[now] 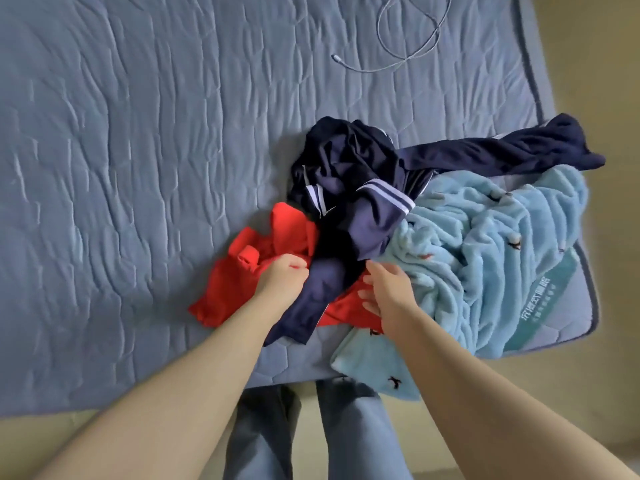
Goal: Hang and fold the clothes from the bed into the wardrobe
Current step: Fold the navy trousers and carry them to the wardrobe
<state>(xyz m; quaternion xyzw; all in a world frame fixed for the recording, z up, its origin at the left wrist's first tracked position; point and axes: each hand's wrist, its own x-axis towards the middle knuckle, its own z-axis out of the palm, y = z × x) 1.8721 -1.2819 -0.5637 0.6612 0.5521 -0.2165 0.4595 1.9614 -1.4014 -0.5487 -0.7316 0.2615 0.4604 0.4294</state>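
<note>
Red garment [242,271] is gripped in curled fingers of left hand [282,277]. Right hand [384,289] is held open, fingers extended, beside navy garment [349,188] on bed [138,168].

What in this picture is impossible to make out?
- The wardrobe: nowhere in the head view.
- The red garment: its type; the navy garment lies across it.
- The left hand: fingertips buried in red cloth.
- The cable: far end cut off by the top edge.
- The green label: print too small to read.
</note>
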